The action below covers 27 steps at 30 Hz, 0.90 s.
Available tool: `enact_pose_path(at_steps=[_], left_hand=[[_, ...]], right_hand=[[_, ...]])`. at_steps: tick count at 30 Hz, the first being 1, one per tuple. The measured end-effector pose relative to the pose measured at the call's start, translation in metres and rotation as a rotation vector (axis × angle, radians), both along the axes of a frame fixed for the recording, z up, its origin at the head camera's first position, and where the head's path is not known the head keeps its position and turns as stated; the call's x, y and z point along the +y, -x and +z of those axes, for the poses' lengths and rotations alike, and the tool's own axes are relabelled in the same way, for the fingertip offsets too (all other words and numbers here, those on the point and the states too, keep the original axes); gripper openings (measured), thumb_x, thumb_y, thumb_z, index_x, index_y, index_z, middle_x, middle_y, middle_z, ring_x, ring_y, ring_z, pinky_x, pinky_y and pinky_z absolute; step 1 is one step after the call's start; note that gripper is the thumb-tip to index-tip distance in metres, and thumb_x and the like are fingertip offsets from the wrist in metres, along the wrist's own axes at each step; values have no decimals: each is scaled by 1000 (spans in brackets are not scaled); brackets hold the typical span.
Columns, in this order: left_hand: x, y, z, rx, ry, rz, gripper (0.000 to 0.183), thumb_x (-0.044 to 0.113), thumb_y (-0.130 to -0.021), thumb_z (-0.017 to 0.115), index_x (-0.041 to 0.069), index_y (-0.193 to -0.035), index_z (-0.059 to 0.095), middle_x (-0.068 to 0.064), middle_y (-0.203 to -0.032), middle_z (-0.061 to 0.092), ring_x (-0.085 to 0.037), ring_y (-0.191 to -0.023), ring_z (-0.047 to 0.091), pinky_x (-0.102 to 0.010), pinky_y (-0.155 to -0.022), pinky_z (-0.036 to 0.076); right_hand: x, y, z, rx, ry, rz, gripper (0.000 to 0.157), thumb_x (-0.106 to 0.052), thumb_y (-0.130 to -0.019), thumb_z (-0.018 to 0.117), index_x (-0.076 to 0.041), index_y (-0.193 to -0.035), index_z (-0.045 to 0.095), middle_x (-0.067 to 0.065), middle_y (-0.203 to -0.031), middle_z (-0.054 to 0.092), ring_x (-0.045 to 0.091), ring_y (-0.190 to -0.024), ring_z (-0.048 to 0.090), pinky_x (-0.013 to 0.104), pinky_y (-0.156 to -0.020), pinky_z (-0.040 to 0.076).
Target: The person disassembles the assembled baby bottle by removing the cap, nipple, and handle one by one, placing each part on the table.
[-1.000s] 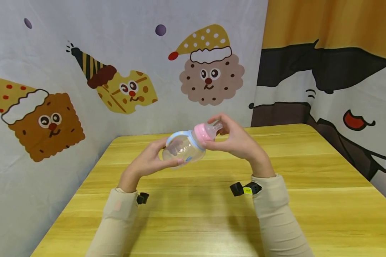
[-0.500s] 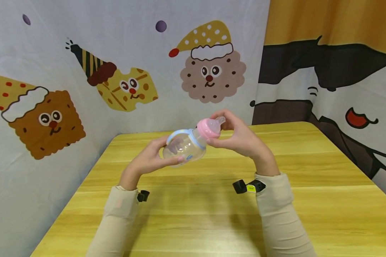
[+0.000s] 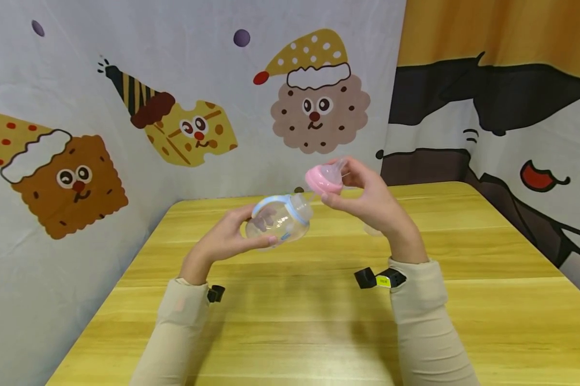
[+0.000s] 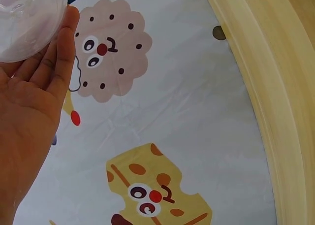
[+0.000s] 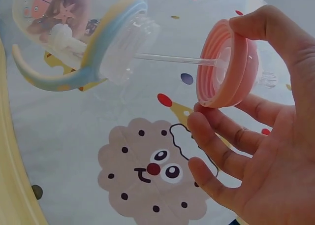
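Note:
A clear baby bottle (image 3: 276, 221) with a blue and yellow handle ring is tilted above the table, its neck up to the right. My left hand (image 3: 224, 238) grips its body, thumb along the near side. In the left wrist view only the bottle's base (image 4: 29, 28) shows, over the fingers. My right hand (image 3: 367, 195) pinches the pink bottle cap (image 3: 325, 179) with its clear nipple, apart from the neck. From the cap a thin straw (image 5: 172, 59) runs back into the bottle's open threaded neck (image 5: 129, 50), a white weight (image 5: 61, 37) on its end inside.
The yellow wood-grain table (image 3: 290, 321) stretches below both hands. Behind it hangs a white cloth (image 3: 188, 43) printed with cartoon biscuits and cheese. A second printed curtain (image 3: 512, 118) stands at the right. Both sleeves carry small black wrist cameras.
The pink cap has come off the bottle neck and moved up and right in my right hand, baring the threads and straw. The left hand and bottle have barely moved.

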<state>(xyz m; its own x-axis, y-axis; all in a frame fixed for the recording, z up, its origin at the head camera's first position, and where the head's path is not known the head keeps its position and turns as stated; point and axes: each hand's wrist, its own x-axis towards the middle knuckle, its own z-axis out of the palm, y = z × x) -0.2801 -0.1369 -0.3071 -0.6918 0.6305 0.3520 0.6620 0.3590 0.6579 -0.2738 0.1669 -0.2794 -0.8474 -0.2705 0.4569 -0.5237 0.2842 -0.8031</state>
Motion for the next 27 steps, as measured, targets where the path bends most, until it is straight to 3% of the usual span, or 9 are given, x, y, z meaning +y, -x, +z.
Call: enact_pose_path(at_steps=[7, 13, 21, 27], left_hand=[[0, 1, -2, -5, 36, 22, 43, 20, -83, 79, 7, -121, 63, -5, -106, 67, -25, -94, 61, -40, -84, 50], [1, 4, -6, 2, 48, 21, 42, 22, -83, 80, 9, -119, 64, -3, -104, 67, -24, -93, 61, -43, -86, 50], [-1, 9, -10, -17, 65, 44, 40, 23, -82, 80, 18, -118, 63, 1, -104, 65, -23, -94, 61, -40, -83, 51], [-1, 9, -9, -11, 87, 57, 42, 26, -83, 79, 14, -119, 63, 1, -104, 65, -19, -93, 61, -40, -83, 51]], right_hand=[[5, 0, 1, 15, 28, -28, 46, -21, -86, 75, -18, -128, 57, 3, -113, 61, 19, -109, 56, 43, -95, 42], [9, 2, 1, 23, 37, -47, 47, -21, -86, 75, -18, -128, 56, 3, -112, 61, 19, -110, 54, 43, -94, 40], [16, 2, 3, 38, 53, -91, 48, -21, -85, 75, -17, -129, 55, 3, -114, 63, 17, -110, 54, 40, -97, 39], [26, 2, 3, 15, 61, -142, 49, -23, -87, 74, -17, -130, 53, 4, -118, 61, 17, -110, 52, 37, -96, 39]])
